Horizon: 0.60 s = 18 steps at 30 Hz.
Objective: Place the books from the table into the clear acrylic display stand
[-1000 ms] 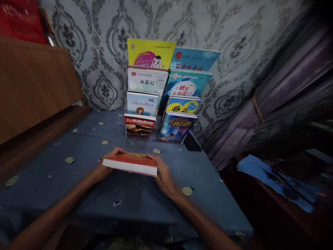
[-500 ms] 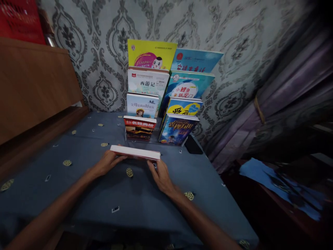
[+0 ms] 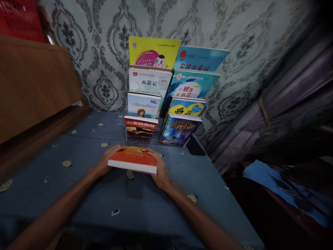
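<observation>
Between my two hands is an orange-covered book (image 3: 134, 158), tilted so its cover faces up and its white page edge points toward me. My left hand (image 3: 109, 160) grips its left side. On its right side my right hand (image 3: 160, 170) is closed around the edge; some fingers of both hands are hidden behind and under the book. Just beyond stands a clear tiered rack holding books in two columns. A red-topped book (image 3: 141, 127) is at the front left, and a blue book (image 3: 179, 131) at the front right.
A dark flat phone-like object (image 3: 195, 146) lies right of the rack on the blue patterned tablecloth (image 3: 85, 194). A wooden cabinet (image 3: 33, 86) borders the table's left. Right of the table hangs a tied curtain (image 3: 281, 93), with a blue cloth (image 3: 281, 187) below it.
The book has been tipped in my hands, so its orange cover now shows where mainly the page edge showed before. Both hands have shifted their hold along its sides.
</observation>
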Available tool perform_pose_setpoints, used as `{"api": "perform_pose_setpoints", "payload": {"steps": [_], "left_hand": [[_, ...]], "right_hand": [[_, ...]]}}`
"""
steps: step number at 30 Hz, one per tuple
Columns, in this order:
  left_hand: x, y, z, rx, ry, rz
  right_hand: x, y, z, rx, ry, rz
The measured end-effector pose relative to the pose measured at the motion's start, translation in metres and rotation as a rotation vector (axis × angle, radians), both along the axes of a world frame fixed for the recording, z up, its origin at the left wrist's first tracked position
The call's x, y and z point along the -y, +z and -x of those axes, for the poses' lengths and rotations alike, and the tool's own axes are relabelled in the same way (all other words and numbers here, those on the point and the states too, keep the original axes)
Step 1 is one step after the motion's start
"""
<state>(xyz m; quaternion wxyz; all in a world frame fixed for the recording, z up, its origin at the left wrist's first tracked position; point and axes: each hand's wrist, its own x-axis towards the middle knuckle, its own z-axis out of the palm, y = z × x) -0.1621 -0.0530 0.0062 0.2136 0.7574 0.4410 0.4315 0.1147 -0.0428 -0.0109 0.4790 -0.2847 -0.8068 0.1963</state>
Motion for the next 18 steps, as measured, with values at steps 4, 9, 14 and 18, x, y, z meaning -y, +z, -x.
{"api": "perform_pose_setpoints", "payload": {"steps": [4,9,14,18], "left_hand": [[-0.006,-0.005,-0.002,-0.034,-0.020,-0.093],[-0.015,-0.005,-0.005,-0.014,-0.028,-0.076],[-0.029,-0.006,-0.003,0.021,-0.028,-0.037],[-0.040,-0.004,-0.003,0.018,-0.016,0.009]], "right_hand": [[-0.005,0.000,0.000,0.003,0.018,0.008],[-0.019,-0.003,0.003,-0.010,0.010,0.033],[-0.037,-0.012,0.010,-0.038,-0.010,0.068],[-0.044,-0.013,0.012,-0.040,-0.015,0.063]]}}
